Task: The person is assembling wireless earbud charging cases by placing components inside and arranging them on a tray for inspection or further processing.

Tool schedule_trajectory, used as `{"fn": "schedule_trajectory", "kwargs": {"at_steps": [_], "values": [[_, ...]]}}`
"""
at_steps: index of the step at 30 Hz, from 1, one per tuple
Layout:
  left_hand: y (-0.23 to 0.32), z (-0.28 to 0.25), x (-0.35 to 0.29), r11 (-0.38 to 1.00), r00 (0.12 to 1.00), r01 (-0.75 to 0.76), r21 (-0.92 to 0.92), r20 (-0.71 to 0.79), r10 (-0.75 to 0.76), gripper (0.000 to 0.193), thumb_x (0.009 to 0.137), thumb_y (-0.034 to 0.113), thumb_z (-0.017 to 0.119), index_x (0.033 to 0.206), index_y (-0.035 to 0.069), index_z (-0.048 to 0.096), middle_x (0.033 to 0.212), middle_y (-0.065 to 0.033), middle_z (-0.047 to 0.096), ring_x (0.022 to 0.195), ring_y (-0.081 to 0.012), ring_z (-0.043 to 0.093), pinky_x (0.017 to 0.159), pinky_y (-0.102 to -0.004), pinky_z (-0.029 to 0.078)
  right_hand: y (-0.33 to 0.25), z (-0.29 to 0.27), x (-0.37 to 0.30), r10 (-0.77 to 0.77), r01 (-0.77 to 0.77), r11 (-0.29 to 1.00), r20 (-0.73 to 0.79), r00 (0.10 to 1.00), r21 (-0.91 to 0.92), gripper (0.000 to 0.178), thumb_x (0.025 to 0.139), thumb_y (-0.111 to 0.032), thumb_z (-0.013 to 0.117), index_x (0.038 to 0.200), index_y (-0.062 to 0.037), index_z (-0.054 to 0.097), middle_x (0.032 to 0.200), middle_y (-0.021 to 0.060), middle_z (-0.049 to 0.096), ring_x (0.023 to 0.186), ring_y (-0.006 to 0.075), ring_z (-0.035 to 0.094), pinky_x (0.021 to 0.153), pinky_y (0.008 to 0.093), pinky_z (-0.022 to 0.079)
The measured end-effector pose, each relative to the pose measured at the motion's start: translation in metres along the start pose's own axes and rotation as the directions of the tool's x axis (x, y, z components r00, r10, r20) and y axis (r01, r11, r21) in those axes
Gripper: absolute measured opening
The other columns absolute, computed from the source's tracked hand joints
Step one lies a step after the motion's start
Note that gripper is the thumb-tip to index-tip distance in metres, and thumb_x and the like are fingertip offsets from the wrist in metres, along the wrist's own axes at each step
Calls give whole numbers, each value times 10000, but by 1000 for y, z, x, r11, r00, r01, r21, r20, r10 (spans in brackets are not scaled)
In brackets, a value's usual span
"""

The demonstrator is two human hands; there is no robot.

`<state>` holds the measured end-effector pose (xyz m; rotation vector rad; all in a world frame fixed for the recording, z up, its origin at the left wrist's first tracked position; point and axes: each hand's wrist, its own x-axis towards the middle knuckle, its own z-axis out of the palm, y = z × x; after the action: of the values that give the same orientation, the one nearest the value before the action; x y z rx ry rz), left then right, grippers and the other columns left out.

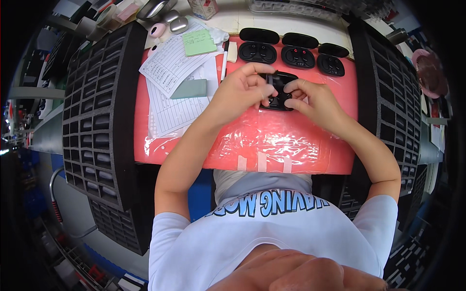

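Observation:
A black earbud case lies with its lid up on the red mat, between my two hands. At its left side is my left hand, with thumb and fingers curled toward each other. A small dark piece seems to be at their tips, but against the black case I cannot make it out. My right hand pinches the case's right edge between thumb and forefinger. Behind stand three more open earbud cases: left, middle, which shows two red lights, and right.
Printed sheets, a green note and a grey-green block lie to the left, beside a pen. Tall black compartment racks flank the mat, left and right. Small rounded cases sit far left.

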<state>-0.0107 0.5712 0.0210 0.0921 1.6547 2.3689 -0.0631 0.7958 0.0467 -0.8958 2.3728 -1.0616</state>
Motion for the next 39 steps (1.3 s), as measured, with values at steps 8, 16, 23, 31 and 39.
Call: {"fn": "schedule_trajectory", "kwargs": {"at_steps": [8,16,23,31,39], "values": [[-1,13,-12,647,978,-156,747,23,209,362,753,107,754,1066,15,597,705,-82,614,634,-188,609,608,-314,489,5,2,-1,-177,173,980,-30,984,-97,247,842,-51,688,1075,9,634,867,113,668,700,160,625,652,292,505],[-22,12,-6,574,965,-180,799,31,260,360,750,168,757,983,31,520,681,-114,588,637,-276,603,595,-382,456,-24,-33,-40,-362,271,825,-95,927,-496,180,834,-52,658,1001,11,639,866,150,639,746,297,634,693,336,503],[-1,1,-11,634,924,-150,759,-121,364,371,772,195,750,1014,26,526,917,-151,592,843,-331,614,714,-410,476,-22,-92,-191,252,-473,724,-446,859,-503,335,874,-67,628,1191,36,592,1121,226,636,989,376,633,863,384,501],[-33,-6,13,512,797,-305,803,-79,599,345,826,202,711,1115,46,604,958,-127,601,951,-329,605,843,-389,491,39,-67,-281,352,-562,522,-438,827,-642,495,946,-229,564,1338,60,474,1273,281,552,1174,433,538,995,435,438],[-20,-15,11,558,824,-262,788,-118,554,181,861,164,661,985,36,629,954,-145,610,918,-343,600,802,-422,482,21,-84,-261,518,-734,505,-521,679,-454,487,694,60,669,1177,26,615,1085,208,630,1021,403,580,923,419,459]]}}
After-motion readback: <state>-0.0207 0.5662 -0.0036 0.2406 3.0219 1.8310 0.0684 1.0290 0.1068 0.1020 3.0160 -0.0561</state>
